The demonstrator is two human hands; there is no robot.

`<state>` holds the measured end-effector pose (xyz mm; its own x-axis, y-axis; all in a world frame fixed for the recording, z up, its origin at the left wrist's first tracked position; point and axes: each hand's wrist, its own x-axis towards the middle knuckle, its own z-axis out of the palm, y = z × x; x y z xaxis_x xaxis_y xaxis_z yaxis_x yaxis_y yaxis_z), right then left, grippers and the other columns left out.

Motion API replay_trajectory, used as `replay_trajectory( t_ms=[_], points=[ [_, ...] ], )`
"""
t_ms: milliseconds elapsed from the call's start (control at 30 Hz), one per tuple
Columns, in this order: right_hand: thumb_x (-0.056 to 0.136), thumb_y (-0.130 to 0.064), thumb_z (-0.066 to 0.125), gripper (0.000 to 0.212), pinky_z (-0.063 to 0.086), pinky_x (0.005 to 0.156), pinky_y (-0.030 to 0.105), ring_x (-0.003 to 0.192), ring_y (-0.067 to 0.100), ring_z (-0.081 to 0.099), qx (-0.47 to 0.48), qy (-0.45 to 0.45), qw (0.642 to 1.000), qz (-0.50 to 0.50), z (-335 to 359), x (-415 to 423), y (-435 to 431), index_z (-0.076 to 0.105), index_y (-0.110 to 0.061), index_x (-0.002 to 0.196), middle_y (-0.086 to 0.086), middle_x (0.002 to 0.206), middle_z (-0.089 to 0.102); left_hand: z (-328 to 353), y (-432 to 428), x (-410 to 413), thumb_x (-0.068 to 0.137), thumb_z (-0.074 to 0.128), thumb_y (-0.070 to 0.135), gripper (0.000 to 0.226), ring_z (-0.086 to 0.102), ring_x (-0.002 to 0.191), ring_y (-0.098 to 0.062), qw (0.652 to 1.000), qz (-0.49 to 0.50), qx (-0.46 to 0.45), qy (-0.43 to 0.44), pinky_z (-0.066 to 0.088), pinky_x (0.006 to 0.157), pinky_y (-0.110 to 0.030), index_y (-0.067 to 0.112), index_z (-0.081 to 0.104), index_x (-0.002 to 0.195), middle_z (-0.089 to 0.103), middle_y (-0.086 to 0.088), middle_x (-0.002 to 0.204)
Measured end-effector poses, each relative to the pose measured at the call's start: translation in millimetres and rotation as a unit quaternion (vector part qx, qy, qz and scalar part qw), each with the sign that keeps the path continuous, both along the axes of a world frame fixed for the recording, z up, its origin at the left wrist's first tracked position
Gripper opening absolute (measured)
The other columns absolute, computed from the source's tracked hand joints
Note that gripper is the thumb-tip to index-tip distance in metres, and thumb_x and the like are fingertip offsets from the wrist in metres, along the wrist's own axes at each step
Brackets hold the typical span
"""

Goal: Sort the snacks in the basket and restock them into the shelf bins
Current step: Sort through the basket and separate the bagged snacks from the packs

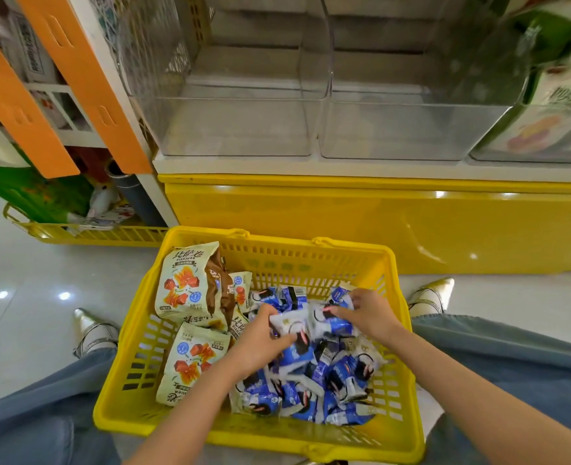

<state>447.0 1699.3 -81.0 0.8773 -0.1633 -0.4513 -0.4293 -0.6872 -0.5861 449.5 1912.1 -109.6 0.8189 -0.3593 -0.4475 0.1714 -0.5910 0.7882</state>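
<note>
Snack basket (260,437), yellow, is sitting on the floor (42,280) before the shelf. Cream pizza-roll bags (185,283) are lying in its left half. Blue-and-white packets (327,380) are filling its right half. Left grip (264,344) is curling round a white packet (290,325) atop the pile; right grip (368,313) is pinching a neighbouring packet (329,325). Two clear shelf bins (240,129) are standing above.

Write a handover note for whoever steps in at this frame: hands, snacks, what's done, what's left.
Hands: left hand and right hand both grip blue-and-white packets in the yellow basket.
Snacks: cream bags sit at the basket's left side, packets at its right.
Done: the two clear bins in front hold no snacks.
Left: lift both kinds into the bins.
</note>
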Motion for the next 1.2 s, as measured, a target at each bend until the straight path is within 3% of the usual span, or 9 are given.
replay_trajectory(
  t_ms=[67,233,333,400,533,767,933,1033,1200],
  points=[
    [0.085,-0.032,0.067,0.034,0.039,0.057,0.033,0.059,0.019,0.050,0.020,0.009,0.997,-0.069,-4.3,8.4,6.4,0.060,0.000,0.083,0.015,0.068,0.054,2.1,-1.3,13.5,0.089,0.061,0.026,0.026,0.048,0.060,-0.009,0.998,0.050,-0.005,-0.024,0.036,0.044,-0.011,0.022,0.036,0.096,0.051,0.001,0.080],
    [0.093,-0.017,0.057,0.042,0.050,0.079,0.033,0.096,0.027,0.063,0.065,0.055,0.989,-0.121,-17.7,8.3,17.8,0.045,-0.001,0.129,0.020,0.113,0.063,-4.7,-8.4,28.6,0.092,0.056,0.020,0.024,0.046,0.058,-0.010,0.990,0.134,0.015,-0.045,0.036,0.045,-0.012,0.012,0.038,0.105,0.050,-0.002,0.079],
    [0.093,-0.018,0.056,0.060,0.046,0.073,0.021,0.113,0.027,0.056,0.024,0.065,0.996,-0.058,-24.3,-2.8,20.0,0.024,-0.005,0.142,0.014,0.133,0.049,-11.1,-7.3,27.3,0.091,0.056,0.013,0.045,0.055,0.104,-0.019,0.988,0.140,0.028,-0.052,0.047,0.089,-0.026,0.009,0.034,0.131,0.048,-0.011,0.124],
    [0.093,-0.019,0.057,0.061,0.041,0.091,0.022,0.124,0.023,0.047,-0.006,0.043,0.999,-0.012,-30.7,-14.2,19.8,0.024,-0.008,0.142,0.010,0.143,0.039,-14.5,-4.9,20.6,0.091,0.057,0.013,0.059,0.040,0.127,-0.018,0.989,0.120,0.049,-0.069,0.035,0.107,-0.032,0.012,0.025,0.141,0.032,-0.007,0.143],
    [0.092,-0.026,0.058,0.057,0.037,0.105,0.028,0.131,0.018,0.041,0.017,0.073,0.994,0.085,-45.8,-35.3,25.2,0.030,-0.013,0.140,0.006,0.146,0.037,-27.1,3.3,-7.8,0.092,0.055,0.023,0.053,0.044,0.119,-0.010,0.993,0.034,0.087,-0.068,0.036,0.098,-0.023,0.019,0.029,0.138,0.036,0.000,0.136],
    [0.086,-0.041,0.064,0.089,0.026,0.114,0.036,0.143,0.025,0.019,-0.033,0.152,0.977,0.147,-68.2,-37.3,42.5,0.009,-0.011,0.150,0.008,0.156,0.014,-43.8,33.7,-45.9,0.085,0.066,0.024,0.031,0.052,0.099,-0.006,0.975,-0.164,0.095,0.114,0.043,0.091,-0.018,0.021,0.053,0.113,0.054,0.005,0.106],
    [0.081,-0.043,0.068,0.071,0.046,0.081,0.030,0.105,0.025,0.055,-0.069,0.167,0.970,0.162,-60.8,-10.1,35.1,0.038,-0.007,0.134,0.011,0.121,0.053,-40.5,42.8,-42.4,0.084,0.065,0.019,0.022,0.052,0.097,-0.010,0.968,-0.188,0.155,0.066,0.043,0.088,-0.021,0.018,0.060,0.106,0.056,0.002,0.110],
    [0.088,-0.031,0.063,0.051,0.048,0.066,0.025,0.081,0.018,0.056,-0.028,0.098,0.991,0.084,-48.2,13.5,25.4,0.043,-0.007,0.128,0.004,0.091,0.060,-36.1,41.6,-36.2,0.089,0.059,0.017,0.013,0.056,0.097,-0.016,0.966,-0.196,0.160,0.056,0.046,0.088,-0.029,0.015,0.060,0.102,0.058,-0.003,0.106],
    [0.093,-0.030,0.056,0.058,0.045,0.093,0.030,0.114,0.023,0.054,-0.072,0.018,0.993,0.095,-33.4,16.5,4.9,0.030,-0.010,0.140,0.010,0.140,0.045,-26.9,43.7,-24.7,0.095,0.050,0.017,0.014,0.051,0.074,-0.009,0.991,-0.099,0.082,0.038,0.044,0.068,-0.020,0.024,0.050,0.083,0.055,0.005,0.083]
  ],
)
